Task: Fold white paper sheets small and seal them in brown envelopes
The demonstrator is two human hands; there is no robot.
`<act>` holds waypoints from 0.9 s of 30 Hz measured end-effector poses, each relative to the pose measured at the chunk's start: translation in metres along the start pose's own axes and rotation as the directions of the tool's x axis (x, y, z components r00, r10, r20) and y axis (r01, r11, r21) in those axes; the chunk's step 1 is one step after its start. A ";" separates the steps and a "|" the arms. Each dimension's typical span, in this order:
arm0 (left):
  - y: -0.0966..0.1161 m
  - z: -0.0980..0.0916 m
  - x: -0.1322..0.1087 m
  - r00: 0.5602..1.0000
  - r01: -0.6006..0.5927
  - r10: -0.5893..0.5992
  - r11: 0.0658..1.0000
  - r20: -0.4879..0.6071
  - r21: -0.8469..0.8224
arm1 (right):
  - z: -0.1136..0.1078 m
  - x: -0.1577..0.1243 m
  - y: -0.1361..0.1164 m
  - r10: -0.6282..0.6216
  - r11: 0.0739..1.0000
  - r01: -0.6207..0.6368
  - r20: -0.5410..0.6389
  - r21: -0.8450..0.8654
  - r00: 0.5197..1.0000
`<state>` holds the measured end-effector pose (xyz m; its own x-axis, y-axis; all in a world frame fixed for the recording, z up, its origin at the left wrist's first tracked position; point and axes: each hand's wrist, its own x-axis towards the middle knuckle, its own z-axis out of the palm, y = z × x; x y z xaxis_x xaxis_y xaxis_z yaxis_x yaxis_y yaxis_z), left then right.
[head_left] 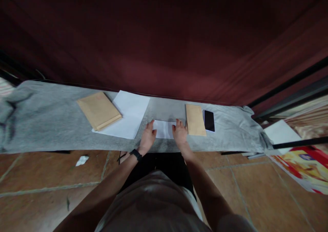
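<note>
A folded sheet of white paper (164, 129) lies on the grey cloth in front of me, with a crease line showing across it. My left hand (148, 135), with a dark band on its wrist, grips the paper's left edge between thumb and fingers. At the opposite edge, my right hand (179, 133) pinches the paper the same way. Just right of that hand lies a single brown envelope (195, 120). To the left, a stack of brown envelopes (98, 109) partly covers larger white sheets (132, 110).
A dark-screened phone (209, 121) rests beside the right envelope. Grey cloth (55, 117) covers the narrow table, and a dark red curtain (164, 54) hangs behind it. A colourful box (304, 167) stands at lower right. Crumpled white tissue (82, 160) lies on the tiled floor.
</note>
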<state>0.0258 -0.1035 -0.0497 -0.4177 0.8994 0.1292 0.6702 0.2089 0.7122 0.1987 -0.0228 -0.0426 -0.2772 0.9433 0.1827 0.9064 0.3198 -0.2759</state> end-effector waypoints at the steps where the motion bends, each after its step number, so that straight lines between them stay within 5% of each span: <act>1: 0.002 -0.001 -0.002 1.000 -0.010 0.010 0.999 0.003 0.041 | 0.000 -0.001 -0.002 -0.017 1.000 0.017 -0.009 -0.017 1.000; 8: 0.027 -0.012 -0.014 0.994 -0.074 0.039 0.929 0.103 0.362 | 0.018 -0.028 -0.017 -0.295 0.954 0.294 0.005 0.063 0.956; 13: 0.038 0.008 -0.015 0.962 -0.255 0.200 0.905 0.188 0.340 | 0.024 -0.039 -0.019 -0.315 0.949 0.317 0.076 -0.010 0.946; 18: 0.030 0.028 -0.016 0.939 -0.325 0.254 0.879 0.232 0.350 | 0.021 -0.038 -0.018 -0.334 0.939 0.340 0.105 -0.045 0.937; 27: 0.005 0.016 -0.022 0.946 -0.322 0.267 0.848 0.186 0.420 | 0.023 -0.042 -0.002 -0.346 0.937 0.348 0.045 -0.044 0.937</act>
<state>0.0479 -0.1162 -0.0604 -0.1017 0.9777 0.1838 0.9608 0.0486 0.2730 0.2008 -0.0609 -0.0715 -0.5874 0.7776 0.2242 0.7667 0.6234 -0.1533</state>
